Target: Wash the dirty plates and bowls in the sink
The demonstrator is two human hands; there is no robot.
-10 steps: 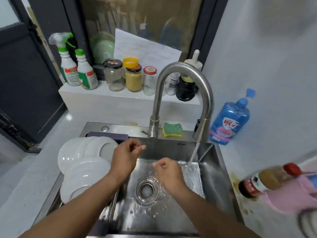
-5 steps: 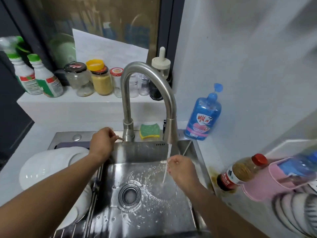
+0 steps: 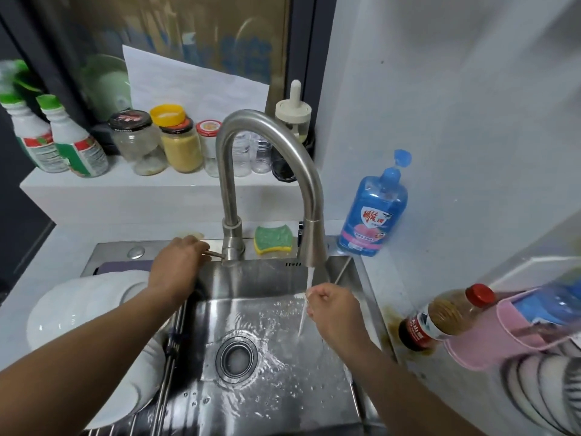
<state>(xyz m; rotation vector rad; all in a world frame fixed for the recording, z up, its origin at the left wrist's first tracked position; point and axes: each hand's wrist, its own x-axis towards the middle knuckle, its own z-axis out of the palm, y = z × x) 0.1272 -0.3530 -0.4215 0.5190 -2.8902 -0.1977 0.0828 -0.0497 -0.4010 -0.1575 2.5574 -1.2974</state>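
Observation:
White plates (image 3: pixel 78 313) lie stacked on a wire rack at the left of the steel sink (image 3: pixel 270 388). My left hand (image 3: pixel 177 265) is at the faucet's small lever (image 3: pixel 215 253), its fingers curled round it. Water runs from the faucet (image 3: pixel 301 171) spout onto my right hand (image 3: pixel 333 309), which is loosely closed under the stream and holds nothing I can see. The sink basin holds only water round the drain (image 3: pixel 236 358).
A green and yellow sponge (image 3: pixel 272 240) lies behind the sink. A blue soap bottle (image 3: pixel 374 215) stands at the right wall. Jars and spray bottles line the ledge (image 3: pixel 125 184). A sauce bottle (image 3: pixel 440 316), a pink holder (image 3: pixel 503 328) and striped dishes (image 3: pixel 547 391) are at the right.
My left hand moved from over the sink up to the faucet lever. My right hand shifted right, under the running water. The camera view turned to the right.

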